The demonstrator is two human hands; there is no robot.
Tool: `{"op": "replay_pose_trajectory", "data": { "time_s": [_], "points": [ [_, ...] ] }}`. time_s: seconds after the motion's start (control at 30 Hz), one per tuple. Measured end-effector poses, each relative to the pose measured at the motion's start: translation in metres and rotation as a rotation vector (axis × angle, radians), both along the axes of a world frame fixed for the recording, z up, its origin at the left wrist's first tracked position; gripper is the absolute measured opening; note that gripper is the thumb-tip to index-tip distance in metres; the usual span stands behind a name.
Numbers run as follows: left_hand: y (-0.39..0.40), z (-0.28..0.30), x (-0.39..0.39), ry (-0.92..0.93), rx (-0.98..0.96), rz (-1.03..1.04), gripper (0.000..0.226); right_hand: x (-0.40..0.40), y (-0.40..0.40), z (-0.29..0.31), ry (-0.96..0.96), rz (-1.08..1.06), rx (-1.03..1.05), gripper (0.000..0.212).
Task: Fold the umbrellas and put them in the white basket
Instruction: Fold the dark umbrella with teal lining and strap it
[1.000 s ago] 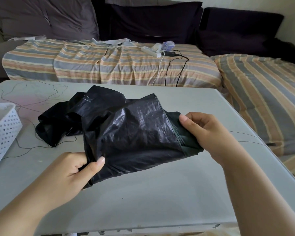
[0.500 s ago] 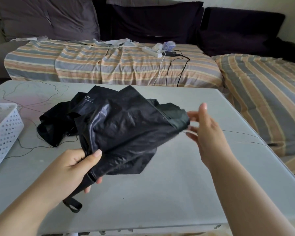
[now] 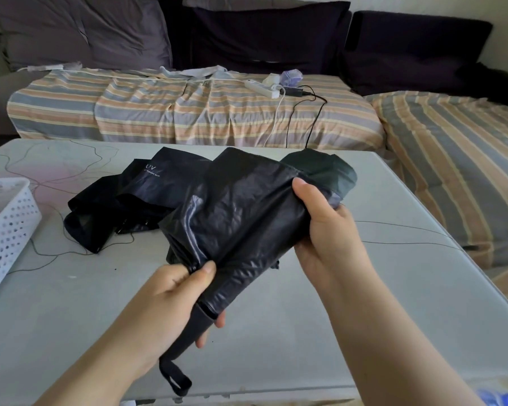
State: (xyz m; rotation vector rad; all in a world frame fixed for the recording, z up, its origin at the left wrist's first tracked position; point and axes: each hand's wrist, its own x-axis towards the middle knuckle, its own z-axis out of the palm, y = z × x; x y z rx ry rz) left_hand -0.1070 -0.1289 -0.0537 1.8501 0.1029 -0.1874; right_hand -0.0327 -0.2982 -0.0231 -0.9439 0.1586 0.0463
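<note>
Both hands hold a black umbrella (image 3: 241, 218) up over the gray bench (image 3: 305, 332). The left hand (image 3: 170, 300) has its fingers curled round the handle end. The right hand (image 3: 326, 230) squeezes the cloth near the top. The white basket (image 3: 6, 230) sits left of the umbrella.

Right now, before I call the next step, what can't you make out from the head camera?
- White basket: cut off by the left edge; only a bit of pink shows inside.
- Held umbrella: ribs hidden under its own canopy.
- Second umbrella: right part hidden behind the held one; small print under "UV" too small.
- Left hand: fingertips hidden under the handle.
</note>
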Motion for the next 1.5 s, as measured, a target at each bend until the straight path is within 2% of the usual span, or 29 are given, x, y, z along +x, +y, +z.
{"op": "replay_pose_trajectory", "data": {
  "time_s": [0.17, 0.27, 0.4, 0.47, 0.67, 0.8, 0.9, 1.0, 1.07, 1.17, 1.23, 1.33, 1.4, 1.47, 1.5],
  "points": [
    [-0.018, -0.003, -0.007, 0.008, -0.032, -0.015, 0.054, 0.004, -0.004, 0.006, 0.208, -0.134, 0.042, 0.032],
    [-0.03, -0.008, -0.008, 0.084, -0.162, -0.014, 0.046, 0.008, -0.01, 0.004, 0.217, -0.174, -0.003, 0.02],
    [-0.031, -0.014, 0.0, 0.382, -0.385, -0.091, 0.069, 0.006, -0.011, 0.001, 0.183, -0.131, -0.028, 0.025],
    [-0.03, -0.016, 0.0, 0.424, -0.416, -0.118, 0.073, 0.006, -0.01, 0.0, 0.15, -0.089, -0.02, 0.027],
    [-0.036, -0.013, -0.003, 0.343, -0.453, -0.086, 0.056, 0.008, -0.016, 0.001, 0.032, -0.043, 0.066, 0.027],
    [-0.041, -0.011, -0.005, 0.251, -0.339, 0.005, 0.064, 0.005, -0.019, 0.005, 0.017, 0.009, -0.053, 0.015],
    [-0.042, -0.011, -0.008, 0.095, -0.224, 0.139, 0.06, 0.003, -0.02, 0.004, 0.018, -0.031, -0.145, 0.015],
    [-0.045, -0.014, -0.014, 0.004, -0.156, 0.144, 0.056, 0.005, -0.017, -0.001, 0.055, -0.122, -0.158, 0.021],
    [-0.046, -0.014, -0.011, 0.061, -0.207, 0.094, 0.055, 0.006, -0.016, 0.001, 0.06, -0.185, -0.089, 0.024],
    [-0.04, -0.011, -0.004, 0.186, -0.431, -0.035, 0.045, 0.008, -0.018, 0.005, 0.007, -0.189, -0.03, 0.021],
    [-0.036, -0.012, -0.003, 0.299, -0.561, -0.151, 0.048, 0.008, -0.022, 0.003, 0.018, -0.146, -0.004, 0.022],
    [-0.033, -0.018, 0.009, 0.467, -0.643, -0.093, 0.05, 0.01, -0.024, 0.001, 0.032, -0.141, -0.022, 0.018],
    [-0.036, -0.02, 0.018, 0.441, -0.544, 0.135, 0.047, 0.011, -0.024, 0.002, -0.021, -0.188, -0.049, 0.015],
    [-0.034, -0.018, 0.017, 0.204, -0.206, 0.35, 0.039, 0.011, -0.024, 0.003, -0.073, -0.205, -0.055, 0.018],
    [-0.033, -0.013, 0.012, 0.031, -0.063, 0.43, 0.047, 0.011, -0.023, 0.003, -0.091, -0.196, -0.059, 0.02]
  ]
}}
